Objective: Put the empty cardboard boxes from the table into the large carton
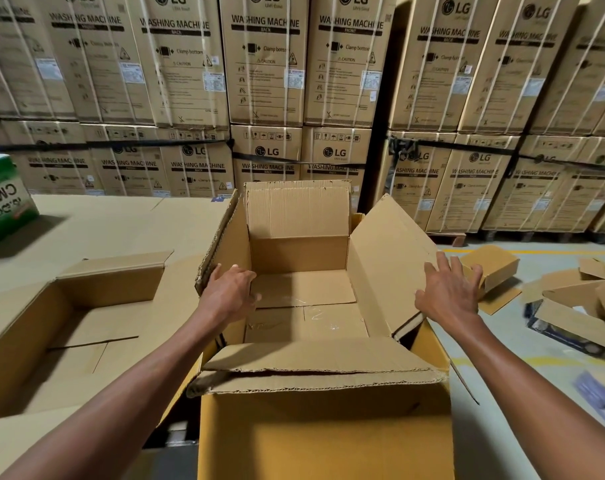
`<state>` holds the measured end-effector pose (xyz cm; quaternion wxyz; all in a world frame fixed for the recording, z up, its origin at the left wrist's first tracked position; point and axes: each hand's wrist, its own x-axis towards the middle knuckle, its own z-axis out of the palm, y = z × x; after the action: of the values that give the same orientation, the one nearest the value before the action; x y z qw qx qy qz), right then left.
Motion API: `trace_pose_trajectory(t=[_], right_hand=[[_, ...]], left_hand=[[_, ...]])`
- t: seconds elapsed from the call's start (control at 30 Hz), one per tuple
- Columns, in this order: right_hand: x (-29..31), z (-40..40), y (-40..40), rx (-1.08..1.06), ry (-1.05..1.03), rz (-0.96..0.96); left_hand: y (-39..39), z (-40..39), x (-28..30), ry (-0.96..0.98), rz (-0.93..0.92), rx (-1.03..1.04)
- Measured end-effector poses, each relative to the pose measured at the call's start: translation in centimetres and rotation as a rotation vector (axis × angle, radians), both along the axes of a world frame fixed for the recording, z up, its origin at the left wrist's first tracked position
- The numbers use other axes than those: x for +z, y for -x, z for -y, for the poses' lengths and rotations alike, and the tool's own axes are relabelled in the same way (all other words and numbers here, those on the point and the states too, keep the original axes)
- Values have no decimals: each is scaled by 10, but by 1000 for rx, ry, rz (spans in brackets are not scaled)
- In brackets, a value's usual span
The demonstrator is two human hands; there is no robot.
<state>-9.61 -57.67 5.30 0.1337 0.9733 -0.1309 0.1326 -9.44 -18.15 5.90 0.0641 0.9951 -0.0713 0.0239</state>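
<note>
Right under my arms is the large carton (pixel 325 427), a tall brown box made of ridged cardboard with ragged, torn edges on its flaps. Its near flap (pixel 315 372) folds in toward the hole. I see flat taped cardboard at the bottom and no small box inside.

My left hand (pixel 230 292) rests on the left flap (pixel 221 244), fingers bent a little over its edge. I cannot tell if it grips or just touches. My right hand (pixel 448 294) lies flat with fingers spread wide on the right flap (pixel 387 268), pushing it out. Neither hand carries anything.

The empty box (pixel 69 334) I think goes in next sits to the left of my left hand, open on top, low and wide, with its long side running away from me and to the right. It rests on the table (pixel 97 230), which is covered in smooth brown cardboard. My left hand is much nearer to it, so I would reach left.

Farther left is a green and white box (pixel 3 199). To the right of my right hand, loose cardboard scraps (pixel 571 303) lie on the grey floor. Behind everything stands a wall of washing machine boxes (pixel 266 64).
</note>
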Motion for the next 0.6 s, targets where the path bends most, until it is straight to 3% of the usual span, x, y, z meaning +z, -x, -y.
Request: trace_pose_trajectory(t=[0.6], right_hand=[[7, -42, 1, 148, -32, 63]], left_hand=[[-3, 7, 4, 89, 71, -80]])
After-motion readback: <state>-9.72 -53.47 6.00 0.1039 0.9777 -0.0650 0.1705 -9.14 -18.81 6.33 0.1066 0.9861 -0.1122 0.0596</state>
